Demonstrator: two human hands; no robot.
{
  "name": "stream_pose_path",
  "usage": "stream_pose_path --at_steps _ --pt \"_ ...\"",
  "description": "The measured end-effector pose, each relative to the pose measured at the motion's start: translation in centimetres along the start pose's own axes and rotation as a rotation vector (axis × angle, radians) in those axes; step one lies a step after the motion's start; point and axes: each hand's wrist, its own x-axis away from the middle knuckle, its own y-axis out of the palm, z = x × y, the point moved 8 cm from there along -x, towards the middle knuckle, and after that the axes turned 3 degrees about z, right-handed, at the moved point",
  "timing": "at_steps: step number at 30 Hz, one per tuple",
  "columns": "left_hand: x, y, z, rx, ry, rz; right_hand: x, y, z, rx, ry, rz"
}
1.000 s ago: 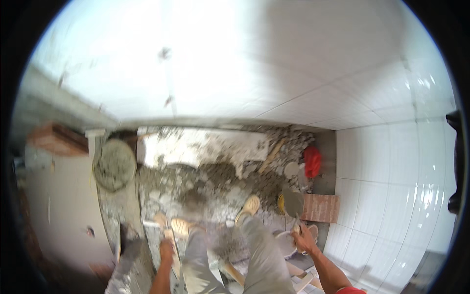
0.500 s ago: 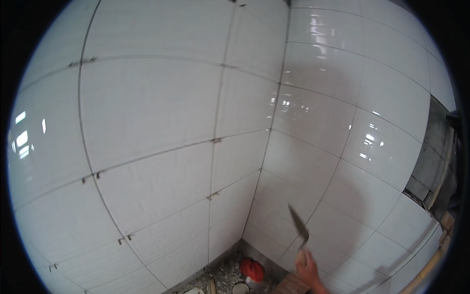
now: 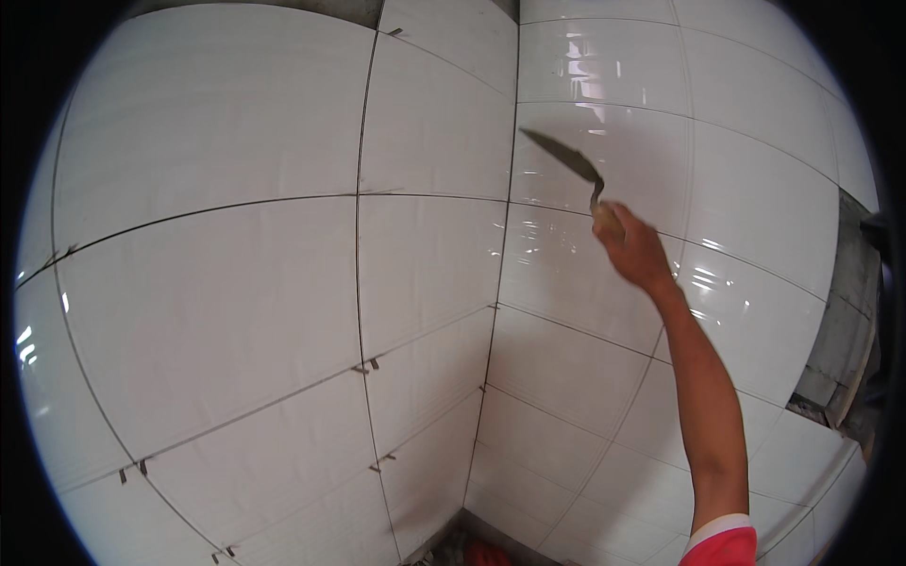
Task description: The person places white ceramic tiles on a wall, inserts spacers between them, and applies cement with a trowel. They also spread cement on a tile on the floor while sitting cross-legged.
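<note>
Raised since the earlier frame, the right grip (image 3: 630, 247), atop an upward-slanting forearm (image 3: 703, 387), is clamped on the trowel (image 3: 568, 156).

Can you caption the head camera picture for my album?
A right hand holds up a trowel before white wall tiles.

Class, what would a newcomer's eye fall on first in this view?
The right hand, right of centre, gripping a trowel whose tip points up and left. Behind it, glossy white tiles fill most of the view, meeting in a corner. A red sleeve shows at lower right.
</note>
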Motion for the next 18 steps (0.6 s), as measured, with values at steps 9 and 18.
stream_pose_path --at_steps 9,18 --pt "-5.2 10.7 14.4 -0.035 0.096 -0.347 -13.3 4.2 2.3 0.131 0.048 -0.04" --pt "-6.7 21.0 20.4 -0.35 0.078 -0.279 -15.8 5.4 4.6 0.201 0.069 -0.098"
